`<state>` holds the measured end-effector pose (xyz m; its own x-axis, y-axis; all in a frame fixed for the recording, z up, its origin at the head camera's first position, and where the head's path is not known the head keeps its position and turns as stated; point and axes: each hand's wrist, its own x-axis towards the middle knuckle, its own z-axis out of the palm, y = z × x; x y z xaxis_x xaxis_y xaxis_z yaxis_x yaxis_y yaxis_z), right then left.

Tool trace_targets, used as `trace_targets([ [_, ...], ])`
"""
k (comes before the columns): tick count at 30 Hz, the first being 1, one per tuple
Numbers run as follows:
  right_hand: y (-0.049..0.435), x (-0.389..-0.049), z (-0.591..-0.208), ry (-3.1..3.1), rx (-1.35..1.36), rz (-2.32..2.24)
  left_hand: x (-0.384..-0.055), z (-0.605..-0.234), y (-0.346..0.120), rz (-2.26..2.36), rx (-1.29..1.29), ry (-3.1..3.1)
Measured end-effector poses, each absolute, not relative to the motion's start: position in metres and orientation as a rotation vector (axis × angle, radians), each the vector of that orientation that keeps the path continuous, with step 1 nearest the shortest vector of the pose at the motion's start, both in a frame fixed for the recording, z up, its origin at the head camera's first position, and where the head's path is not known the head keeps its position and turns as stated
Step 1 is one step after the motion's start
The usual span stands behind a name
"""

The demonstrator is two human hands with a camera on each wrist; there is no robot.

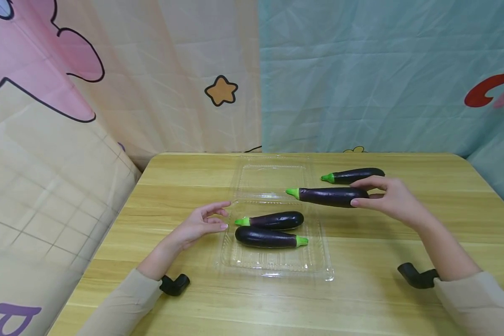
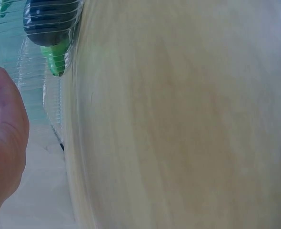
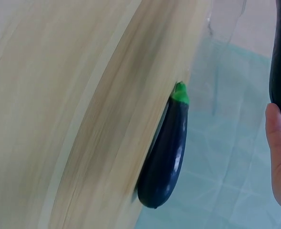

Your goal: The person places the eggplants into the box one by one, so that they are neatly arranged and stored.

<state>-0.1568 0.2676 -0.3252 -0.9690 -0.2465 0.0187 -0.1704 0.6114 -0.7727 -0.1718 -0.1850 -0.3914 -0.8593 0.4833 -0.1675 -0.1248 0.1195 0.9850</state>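
Note:
In the head view my right hand [image 1: 392,198] pinches the thick end of an eggplant [image 1: 329,197], held above the table with its green stem pointing left. Two more eggplants lie in the clear plastic container [image 1: 273,267]: the farther one [image 1: 277,220] has its stem to the left, the nearer one [image 1: 264,237] to the right. At the container's left edge is my left hand [image 1: 197,226], fingers loosely bent and holding nothing. Another eggplant [image 1: 357,175] lies on the table behind the right hand; the right wrist view shows this eggplant [image 3: 164,152] too.
The container's lid [image 1: 273,177] lies folded back on the wooden table [image 1: 176,186], toward the far edge. Printed curtains [image 1: 340,84] hang behind the table. A black wrist mount [image 1: 174,284] shows at the left sleeve, and another black mount [image 1: 416,276] at the right.

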Motion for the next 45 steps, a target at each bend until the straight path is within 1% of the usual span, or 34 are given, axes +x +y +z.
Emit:
trace_targets([
  [15, 0.240, -0.150, -0.326, 2.703, -0.528, -1.350, -0.172, -0.391, -0.185, 1.798, 0.346, 1.940],
  [31, 0.220, -0.147, -0.341, 2.536, -0.552, -1.449, -0.171, -0.391, -0.184, 1.785, 0.342, 1.957],
  [45, 0.199, -0.148, -0.348, 2.529, -0.667, -1.451, -0.172, -0.391, -0.184, 1.791, 0.334, 1.949],
])
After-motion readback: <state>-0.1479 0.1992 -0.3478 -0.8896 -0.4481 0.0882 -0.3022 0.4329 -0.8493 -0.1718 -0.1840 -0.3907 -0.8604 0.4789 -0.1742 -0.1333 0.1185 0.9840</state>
